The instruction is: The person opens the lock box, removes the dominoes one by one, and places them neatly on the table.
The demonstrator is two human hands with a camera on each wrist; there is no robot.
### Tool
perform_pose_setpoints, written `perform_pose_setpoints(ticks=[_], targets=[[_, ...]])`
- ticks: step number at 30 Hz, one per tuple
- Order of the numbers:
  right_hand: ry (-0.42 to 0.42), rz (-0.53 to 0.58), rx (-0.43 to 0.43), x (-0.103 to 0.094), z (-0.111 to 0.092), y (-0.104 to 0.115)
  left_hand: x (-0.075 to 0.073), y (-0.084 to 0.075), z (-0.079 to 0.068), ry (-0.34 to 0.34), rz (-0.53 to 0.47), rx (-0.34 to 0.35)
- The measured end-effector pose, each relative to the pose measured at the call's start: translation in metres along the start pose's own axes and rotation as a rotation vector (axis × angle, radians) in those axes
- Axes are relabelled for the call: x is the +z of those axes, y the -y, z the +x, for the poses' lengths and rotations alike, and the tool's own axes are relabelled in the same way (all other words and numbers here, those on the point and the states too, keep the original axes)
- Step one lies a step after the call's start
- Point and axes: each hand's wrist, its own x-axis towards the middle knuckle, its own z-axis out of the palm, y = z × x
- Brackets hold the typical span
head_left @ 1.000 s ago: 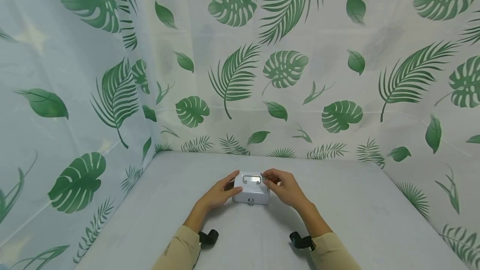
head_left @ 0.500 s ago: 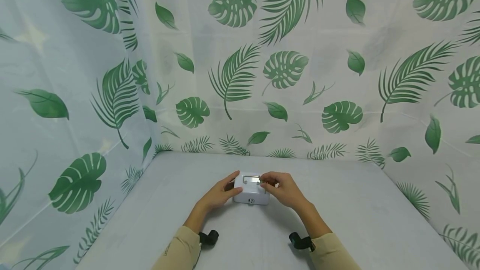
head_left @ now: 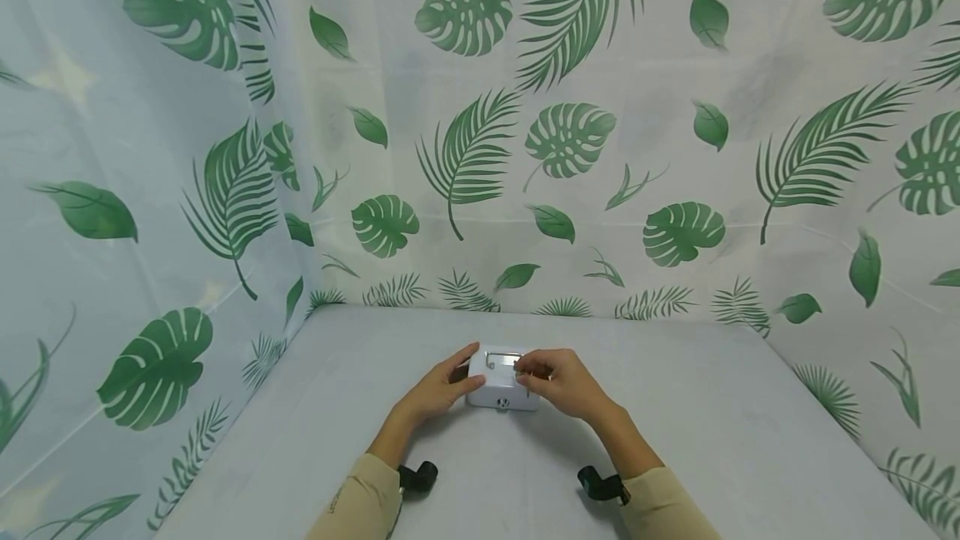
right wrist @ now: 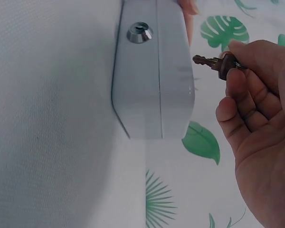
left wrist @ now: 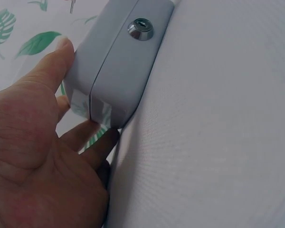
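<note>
A small white cash box (head_left: 489,392) with a metal carrying handle (head_left: 501,354) on its lid sits on the table. Its round key lock (left wrist: 140,28) faces the person. My left hand (head_left: 433,390) holds the box by its left side, thumb on the lid and fingers along the end wall. Between thumb and index finger, my right hand (head_left: 568,382) pinches a key (right wrist: 223,63) with a dark head. In the right wrist view the key's blade points toward the box, apart from the lock (right wrist: 139,32); the lock's keyhole shows.
A white cloth covers the table (head_left: 360,340). Behind and to the left hang white curtains (head_left: 480,157) printed with green leaves. Each wrist carries a black camera mount (head_left: 603,483) near the sleeve.
My right hand has moved slightly left and toward the person with the key, over the right part of the lid. My left hand and the box have stayed put.
</note>
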Motion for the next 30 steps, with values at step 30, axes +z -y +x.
perform_pose_setpoints(ticks=[30], targets=[[0.217, 0.077, 0.027, 0.0068, 0.0005, 0.0027, 0.0013, 0.0020, -0.0003, -0.004, 0.005, 0.010]])
